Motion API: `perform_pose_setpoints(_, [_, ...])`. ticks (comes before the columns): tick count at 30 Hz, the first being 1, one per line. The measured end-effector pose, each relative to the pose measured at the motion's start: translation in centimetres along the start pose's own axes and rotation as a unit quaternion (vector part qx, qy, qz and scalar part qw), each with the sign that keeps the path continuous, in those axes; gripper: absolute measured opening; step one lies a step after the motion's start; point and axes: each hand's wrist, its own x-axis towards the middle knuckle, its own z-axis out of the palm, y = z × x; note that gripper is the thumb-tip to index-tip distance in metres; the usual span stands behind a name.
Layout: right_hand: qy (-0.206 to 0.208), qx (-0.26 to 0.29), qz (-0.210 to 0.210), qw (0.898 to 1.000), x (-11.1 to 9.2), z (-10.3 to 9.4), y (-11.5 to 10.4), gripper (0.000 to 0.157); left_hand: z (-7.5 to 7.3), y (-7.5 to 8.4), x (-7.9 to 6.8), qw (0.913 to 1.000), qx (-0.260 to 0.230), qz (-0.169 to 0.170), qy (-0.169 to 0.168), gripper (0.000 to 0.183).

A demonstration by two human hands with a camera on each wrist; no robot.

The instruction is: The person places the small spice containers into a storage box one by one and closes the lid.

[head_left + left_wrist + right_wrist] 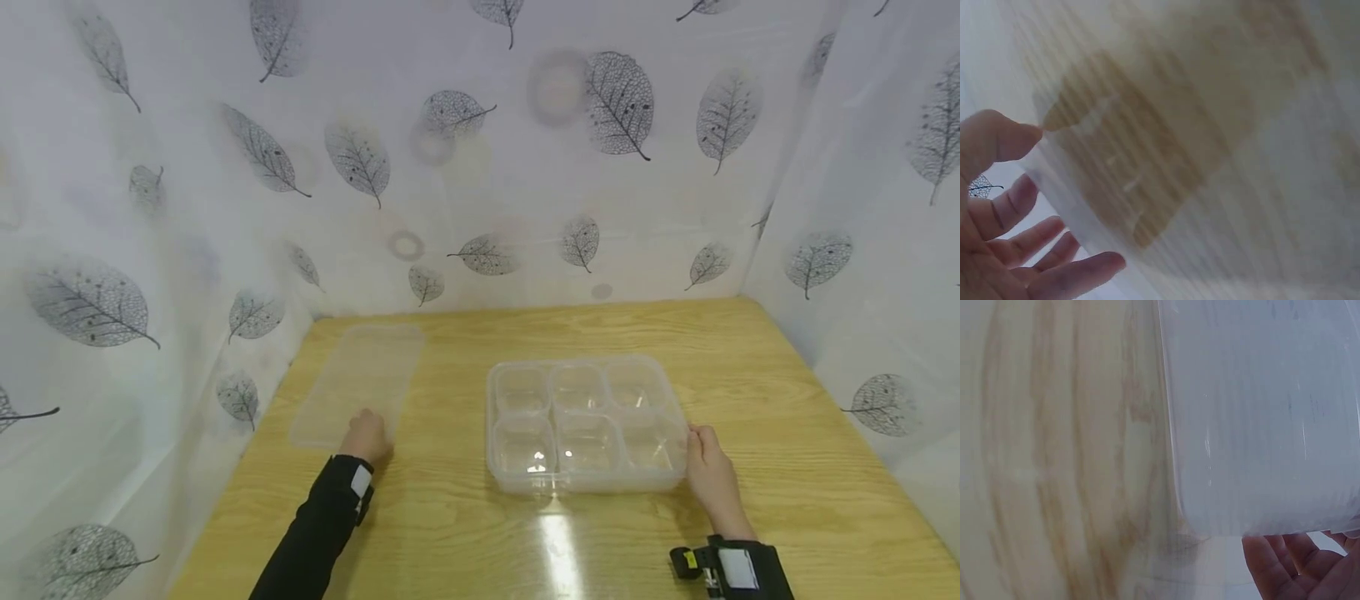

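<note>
A clear, flat rectangular lid (358,375) lies on the left of the table. My left hand (367,437) is at its near right corner. In the left wrist view, the thumb (1019,139) and fingertips of that hand meet the lid's edge (1085,231), the thumb apart from the other fingers. To the right stands a clear plastic container (588,483) with several compartments in two rows, its top uncovered. My right hand (712,479) grips the container's right side near the front corner. Its fingers (1266,565) bend against that end in the right wrist view.
The wood-grain table (450,517) ends at a white leaf-print curtain (510,183) behind and on both sides. A bright reflection lies on the wood in front of the container. Both wrists carry strapped-on devices.
</note>
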Motion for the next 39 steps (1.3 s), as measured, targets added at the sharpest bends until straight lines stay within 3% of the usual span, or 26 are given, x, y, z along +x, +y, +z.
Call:
perform_pose_setpoints(5, [0.001, 0.003, -0.002, 1.0, 0.0, 0.1, 0.0, 0.036, -0.5, -0.1, -0.8, 0.9993, -0.027, 0.027, -0.001, 0.014])
perform_pose_setpoints(9, [0.011, 0.004, -0.016, 1.0, 0.0, 0.1, 0.1, 0.033, -0.8, -0.2, -1.3, 0.9955, -0.032, 0.088, 0.018, 0.017])
perform_pose_setpoints(12, [0.013, 0.002, -0.023, 1.0, 0.1, 0.0, 0.0, 0.033, -0.9, -0.1, -1.7, 0.989, -0.015, 0.136, 0.056, 0.026])
perform_pose_setpoints(15, [0.006, 0.001, -0.01, 1.0, 0.1, -0.1, -0.1, 0.034, -0.8, 0.1, -2.2, 0.9761, 0.031, 0.176, 0.124, 0.02])
perform_pose_setpoints(20, [0.004, 0.002, 0.001, 1.0, 0.0, 0.1, -0.1, 0.035, -0.7, 0.2, -2.4, 0.9342, 0.111, 0.23, 0.25, 0.02])
perform_pose_setpoints(22, [0.01, 0.002, -0.009, 1.0, 0.0, 0.1, 0.0, 0.034, -0.6, 0.2, -2.4, 0.917, 0.123, 0.246, 0.289, 0.021])
perform_pose_setpoints(24, [0.015, 0.003, -0.015, 1.0, 0.0, 0.1, 0.0, 0.033, -0.5, 0.2, -2.5, 0.9116, 0.108, 0.251, 0.307, 0.021])
perform_pose_setpoints(25, [0.018, 0.002, -0.019, 1.0, 0.1, 0.1, 0.1, 0.033, -0.5, 0.2, -2.6, 0.9155, 0.096, 0.246, 0.304, 0.02])
perform_pose_setpoints(27, [0.022, 0.002, -0.022, 1.0, 0.1, 0.2, 0.2, 0.032, -0.5, 0.2, -2.8, 0.9356, 0.05, 0.221, 0.271, 0.016])
perform_pose_setpoints(29, [0.023, 0.002, -0.022, 0.999, 0.1, 0.2, 0.2, 0.032, -0.4, 0.2, -3.0, 0.9602, -0.02, 0.171, 0.22, 0.013])
perform_pose_setpoints(31, [0.022, 0.003, -0.019, 1.0, 0.1, 0.3, 0.2, 0.032, -0.5, 0.4, -3.2, 0.9753, -0.101, 0.102, 0.168, 0.012])
perform_pose_setpoints(33, [0.02, 0.004, -0.016, 1.0, 0.1, 0.3, 0.1, 0.033, -0.7, 0.5, -3.5, 0.9742, -0.175, 0.032, 0.139, 0.012])
perform_pose_setpoints(35, [0.018, 0.004, -0.014, 1.0, 0.1, 0.3, 0.1, 0.033, -1.0, 0.7, -3.7, 0.963, -0.23, -0.02, 0.139, 0.013])
perform_pose_setpoints(39, [0.016, 0.004, -0.011, 1.0, 0.1, 0.3, 0.0, 0.034, -1.3, 0.9, -3.6, 0.9372, -0.28, -0.071, 0.196, 0.016])
